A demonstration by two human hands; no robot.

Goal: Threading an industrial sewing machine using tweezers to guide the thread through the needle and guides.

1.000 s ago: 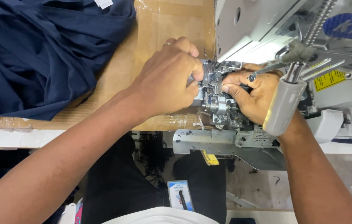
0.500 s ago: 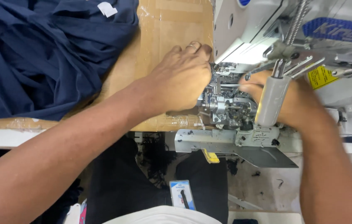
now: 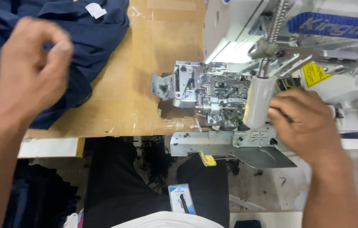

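Note:
A white industrial sewing machine (image 3: 238, 25) stands at the right, its metal looper mechanism (image 3: 212, 99) exposed with a small cover swung open at its left. My right hand (image 3: 305, 124) rests at the machine's front right, beside a pale cylindrical part (image 3: 258, 101), fingers curled; whether it grips anything is unclear. My left hand (image 3: 33, 69) hovers blurred over the dark blue fabric (image 3: 90, 38) at the left, fingers loosely curled and holding nothing visible.
A brown cardboard-covered tabletop (image 3: 145, 63) lies between fabric and machine, its front edge taped. A grey metal plate (image 3: 255, 156) juts out under the machine. A small blue-and-white packet (image 3: 182, 198) lies on my lap. More dark cloth (image 3: 39, 198) hangs below the table at left.
My left hand has left the machine's mechanism and swung far left over the blue fabric. My right hand has pulled back from the mechanism to the machine's front right.

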